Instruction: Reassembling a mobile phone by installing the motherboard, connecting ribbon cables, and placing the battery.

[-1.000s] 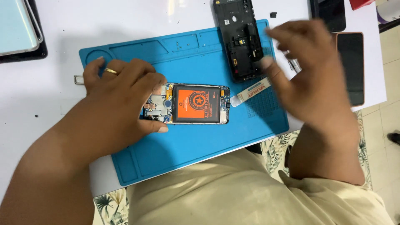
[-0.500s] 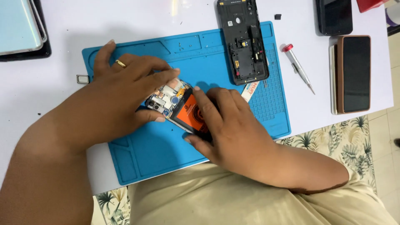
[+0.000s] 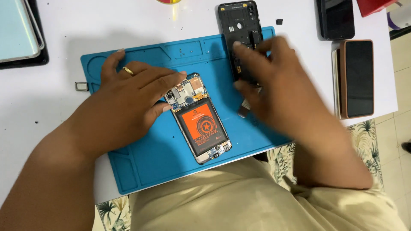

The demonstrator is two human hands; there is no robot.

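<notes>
An opened phone [image 3: 199,117] with an orange battery and bare circuit board lies on a blue repair mat [image 3: 154,158]. My left hand [image 3: 135,92], a ring on one finger, rests on the phone's top left corner, fingers pressing the board end. My right hand [image 3: 269,79] hovers blurred over the mat's right side, fingers spread, just in front of the black rear cover [image 3: 242,40]; it holds nothing I can see. A small flat tool [image 3: 244,109] lies partly under that hand.
On the white table sit a brown-cased phone [image 3: 357,79] at right, a dark phone [image 3: 336,17] at the back, a stack of glass panels [image 3: 19,34] at left, and a small tray piece [image 3: 81,86] beside the mat.
The phone has been turned from lying crosswise to nearly lengthwise. My right hand left the phone and moved up and right toward the black rear cover. My left hand stayed on the phone.
</notes>
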